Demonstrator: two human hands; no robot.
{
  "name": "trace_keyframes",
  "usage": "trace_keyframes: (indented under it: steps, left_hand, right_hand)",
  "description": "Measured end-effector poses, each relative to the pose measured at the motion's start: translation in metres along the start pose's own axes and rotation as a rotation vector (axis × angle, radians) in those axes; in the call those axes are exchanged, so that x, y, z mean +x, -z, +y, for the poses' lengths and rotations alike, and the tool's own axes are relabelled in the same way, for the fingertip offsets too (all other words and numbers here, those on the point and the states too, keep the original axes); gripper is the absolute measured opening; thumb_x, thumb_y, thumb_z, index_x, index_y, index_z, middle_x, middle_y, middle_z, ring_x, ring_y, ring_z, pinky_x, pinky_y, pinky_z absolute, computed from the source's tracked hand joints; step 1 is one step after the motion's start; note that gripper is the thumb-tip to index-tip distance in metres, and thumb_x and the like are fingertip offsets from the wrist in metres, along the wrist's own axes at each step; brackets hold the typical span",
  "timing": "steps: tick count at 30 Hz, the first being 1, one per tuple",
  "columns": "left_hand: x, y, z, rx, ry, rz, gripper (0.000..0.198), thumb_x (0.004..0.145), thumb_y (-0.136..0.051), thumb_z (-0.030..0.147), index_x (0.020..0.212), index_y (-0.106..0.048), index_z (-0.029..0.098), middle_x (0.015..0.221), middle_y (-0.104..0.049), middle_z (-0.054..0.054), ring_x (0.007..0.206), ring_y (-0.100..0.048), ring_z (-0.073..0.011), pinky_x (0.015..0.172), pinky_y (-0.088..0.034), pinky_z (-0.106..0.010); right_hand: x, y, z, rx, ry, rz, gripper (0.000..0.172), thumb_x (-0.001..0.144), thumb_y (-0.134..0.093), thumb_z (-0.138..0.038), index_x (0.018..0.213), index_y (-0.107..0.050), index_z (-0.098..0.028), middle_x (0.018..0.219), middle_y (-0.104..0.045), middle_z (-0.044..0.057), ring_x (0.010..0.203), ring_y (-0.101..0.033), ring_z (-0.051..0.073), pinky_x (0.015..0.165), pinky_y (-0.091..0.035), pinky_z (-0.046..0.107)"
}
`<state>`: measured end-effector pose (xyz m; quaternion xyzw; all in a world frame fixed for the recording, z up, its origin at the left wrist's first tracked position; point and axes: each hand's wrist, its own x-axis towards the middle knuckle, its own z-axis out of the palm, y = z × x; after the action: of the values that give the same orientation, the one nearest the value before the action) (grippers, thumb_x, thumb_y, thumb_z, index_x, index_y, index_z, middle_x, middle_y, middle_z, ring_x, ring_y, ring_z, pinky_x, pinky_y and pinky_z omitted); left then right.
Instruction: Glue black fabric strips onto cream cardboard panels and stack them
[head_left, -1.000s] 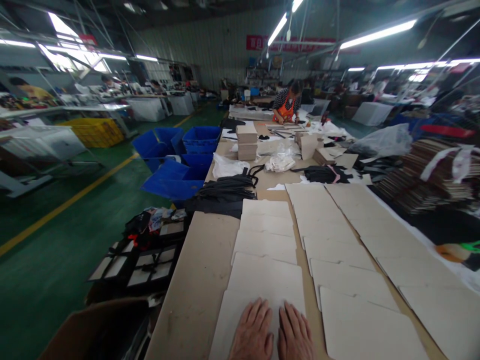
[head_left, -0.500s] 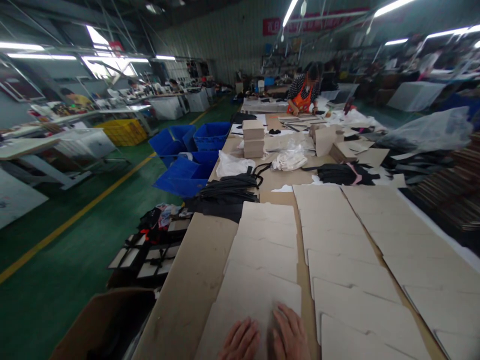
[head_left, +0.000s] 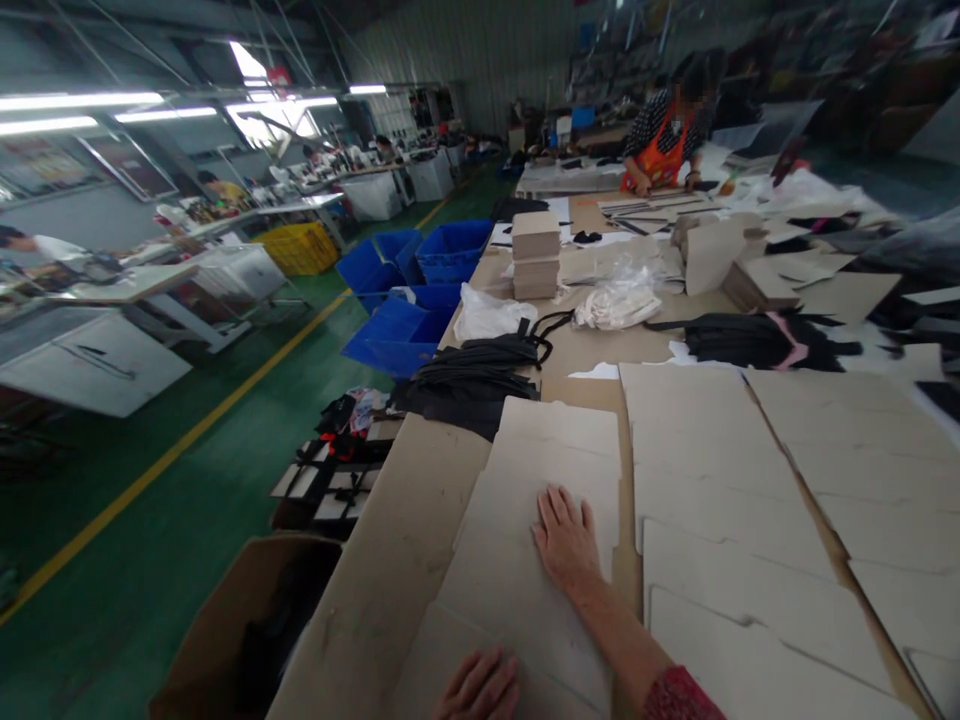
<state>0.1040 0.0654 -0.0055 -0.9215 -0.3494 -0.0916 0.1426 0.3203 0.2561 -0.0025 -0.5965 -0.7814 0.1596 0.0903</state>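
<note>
Overlapping beige cardboard sheets (head_left: 517, 560) lie in a row down the left part of the table. My right hand (head_left: 564, 535) rests flat on this row, fingers spread and pointing away from me, the red sleeve behind it. Nearer to me, my left hand (head_left: 480, 688) lies palm down on the closest sheet, its fingers stretched out and its lower part cut off by the frame's bottom edge. Neither hand holds anything. To the right, a second row of cardboard sheets (head_left: 720, 490) and a third row (head_left: 862, 430) overlap in the same manner.
Black fabric strips (head_left: 472, 375) and a stack of small boards (head_left: 535, 255) lie further up the table (head_left: 375, 560). Blue bins (head_left: 405, 335) and a cardboard box (head_left: 225, 610) stand on the floor at left. A co-worker in an orange apron (head_left: 660, 160) works at the far end.
My right hand has reached forward along the left row, so that its forearm and sleeve now show. My left hand stays low on the nearest sheet. The view has turned left and tilted down.
</note>
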Motion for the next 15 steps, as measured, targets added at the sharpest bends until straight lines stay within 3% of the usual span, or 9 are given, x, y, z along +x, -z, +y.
trace_keyframes:
  steps: [7, 15]
  left_hand:
    - [-0.004, -0.005, 0.005, -0.049, 0.045, 0.012, 0.034, 0.099, -0.043, 0.039, 0.126, -0.06, 0.029, 0.149, -0.045, 0.005, 0.137, -0.04, -0.0191, 0.124, -0.015, -0.04]
    - [-0.009, -0.01, 0.003, -0.016, -0.01, -0.018, 0.036, 0.097, -0.045, 0.042, 0.127, -0.059, 0.028, 0.15, -0.044, 0.003, 0.134, -0.043, -0.0208, 0.116, -0.033, -0.035]
  right_hand:
    - [-0.003, -0.012, 0.001, -0.039, 0.028, 0.06, 0.055, 0.099, -0.034, -0.04, 0.148, -0.041, -0.018, 0.157, -0.034, 0.005, 0.145, -0.022, 0.027, 0.118, -0.006, 0.052]
    - [-0.003, -0.015, -0.003, -0.039, -0.048, 0.091, 0.054, 0.097, -0.039, -0.039, 0.148, -0.041, -0.021, 0.158, -0.032, 0.004, 0.144, -0.022, 0.032, 0.116, -0.009, 0.057]
